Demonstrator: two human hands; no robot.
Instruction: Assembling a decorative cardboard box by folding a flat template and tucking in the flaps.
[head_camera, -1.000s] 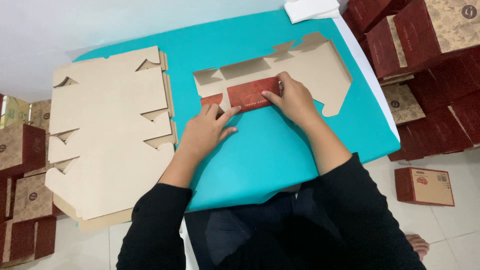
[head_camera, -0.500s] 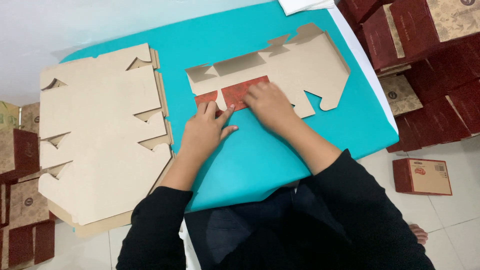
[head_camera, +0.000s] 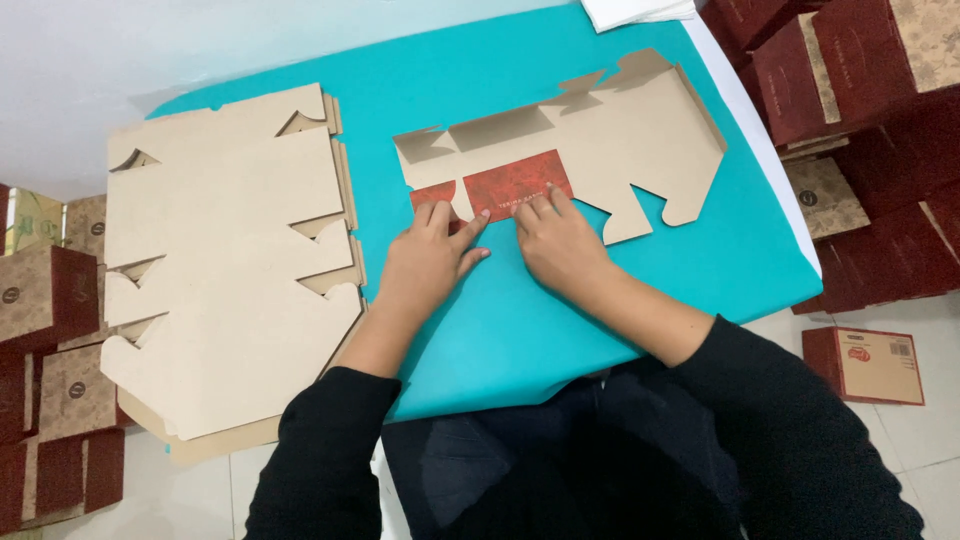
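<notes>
Flat box blank (head_camera: 600, 140) near table's far right corner, plain side up. Left hand (head_camera: 425, 262) and right hand (head_camera: 555, 240), fingers together, pressing folded red flap (head_camera: 515, 182) flat for crease. Stack of blanks (head_camera: 225, 270) at left edge, within reach.

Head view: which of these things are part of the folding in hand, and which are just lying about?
In hand:
flat box blank, its red flap folded over
left hand and right hand, both pressing that flap

Lying about:
stack of blanks
finished boxes
small box on the floor
white paper
</notes>
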